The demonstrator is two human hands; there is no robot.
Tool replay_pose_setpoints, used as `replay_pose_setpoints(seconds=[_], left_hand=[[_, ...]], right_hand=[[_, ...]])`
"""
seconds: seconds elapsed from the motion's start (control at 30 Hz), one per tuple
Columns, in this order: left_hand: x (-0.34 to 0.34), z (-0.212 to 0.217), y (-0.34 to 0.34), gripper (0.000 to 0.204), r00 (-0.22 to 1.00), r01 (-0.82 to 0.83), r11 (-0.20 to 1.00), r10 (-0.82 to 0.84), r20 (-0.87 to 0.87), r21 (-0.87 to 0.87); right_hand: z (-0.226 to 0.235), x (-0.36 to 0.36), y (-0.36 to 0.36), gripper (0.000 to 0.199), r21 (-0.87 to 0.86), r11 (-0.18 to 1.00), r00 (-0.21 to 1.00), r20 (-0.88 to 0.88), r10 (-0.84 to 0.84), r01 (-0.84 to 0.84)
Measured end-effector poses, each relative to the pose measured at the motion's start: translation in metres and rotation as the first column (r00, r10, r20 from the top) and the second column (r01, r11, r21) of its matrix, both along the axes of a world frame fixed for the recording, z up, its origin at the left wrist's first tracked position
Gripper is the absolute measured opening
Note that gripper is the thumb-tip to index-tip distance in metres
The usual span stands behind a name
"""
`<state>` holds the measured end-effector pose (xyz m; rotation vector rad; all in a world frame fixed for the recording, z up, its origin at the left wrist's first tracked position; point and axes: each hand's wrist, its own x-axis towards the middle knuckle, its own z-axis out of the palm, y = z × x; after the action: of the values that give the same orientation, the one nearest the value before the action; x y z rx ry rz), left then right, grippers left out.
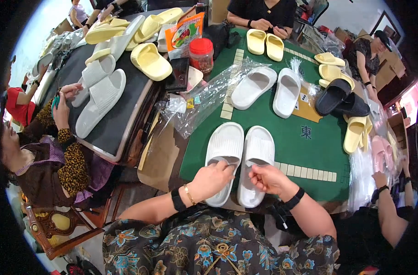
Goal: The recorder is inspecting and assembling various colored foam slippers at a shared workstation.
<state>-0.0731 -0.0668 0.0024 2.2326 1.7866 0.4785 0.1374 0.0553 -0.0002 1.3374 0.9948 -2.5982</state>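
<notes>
A pair of white slide slippers lies side by side in front of me, toes pointing away. My left hand (213, 182) is over the left white slipper (224, 140), its bent fingers at the opening under the ribbed strap; the fingertips are partly hidden. Above the footbed of the right white slipper (259, 142) hovers my right hand (273, 179), fingers curled into a pinch. Whatever either hand may hold is too small or hidden to make out. Farther off on the green mat (204, 160) are another white slipper (253, 88) and its mate (287, 93).
Clear plastic wrap (195, 110) lies left of the mat, near a red-lidded jar (201, 55). Black slippers (333, 97) and cream slippers (356, 133) sit at the right. On the dark table (122, 133), a co-worker at left holds green-handled scissors (56, 101). Other people sit around.
</notes>
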Motion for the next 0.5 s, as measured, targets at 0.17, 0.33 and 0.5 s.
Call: replay_pose_setpoints(seconds=[0.17,0.33,0.5], left_hand=[[-0.005,-0.006,0.005,0.035,0.996,-0.029,0.979,0.045,-0.076,0.200],[-0.019,0.004,0.000,0.038,0.961,-0.076,0.918,-0.038,0.275,0.390],[-0.051,0.003,0.024,0.027,0.863,-0.427,0.868,0.306,0.401,0.255]], right_hand=[[0.004,0.010,-0.020,0.030,0.009,0.950,0.944,-0.115,-0.309,0.312],[0.016,0.025,-0.037,0.034,0.139,0.917,0.925,-0.120,-0.359,0.374],[0.020,0.038,-0.009,0.020,0.733,0.669,0.965,0.073,-0.252,0.119]])
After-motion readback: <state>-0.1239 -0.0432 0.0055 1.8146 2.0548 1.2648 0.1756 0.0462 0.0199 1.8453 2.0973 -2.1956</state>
